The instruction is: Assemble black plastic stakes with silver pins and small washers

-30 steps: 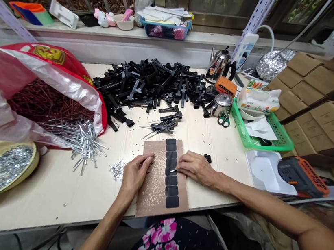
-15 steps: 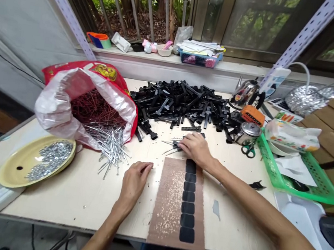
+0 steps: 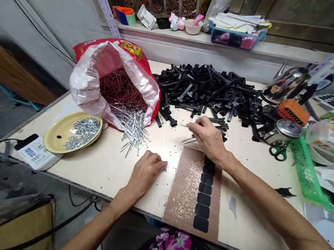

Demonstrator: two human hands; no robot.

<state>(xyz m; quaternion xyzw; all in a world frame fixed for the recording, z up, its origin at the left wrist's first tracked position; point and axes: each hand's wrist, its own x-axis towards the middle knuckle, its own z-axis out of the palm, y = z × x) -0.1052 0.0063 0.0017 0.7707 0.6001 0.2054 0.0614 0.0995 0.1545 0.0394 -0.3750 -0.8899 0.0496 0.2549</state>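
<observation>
My right hand [image 3: 210,138] reaches over a small bunch of black plastic pieces with metal pins [image 3: 216,125] at the near edge of a big heap of black plastic parts [image 3: 211,90]; its fingers pinch a thin metal pin. My left hand [image 3: 147,171] rests on the table with fingers curled, left of a brown board [image 3: 185,189] bearing a column of black pads [image 3: 205,195]. Small bits lie near the left fingertips.
A red and silver bag [image 3: 112,72] spills metal pins [image 3: 132,126]. A yellow plate [image 3: 72,131] holds small silver parts. A steel pot [image 3: 281,132], scissors [image 3: 277,151], kettle [image 3: 289,81] and green basket [image 3: 308,176] stand at the right. The window sill holds a blue basket [image 3: 235,37].
My right hand left the brown board and moved forward to the pieces by the black heap. My left hand shifted left off the board. The view turned left.
</observation>
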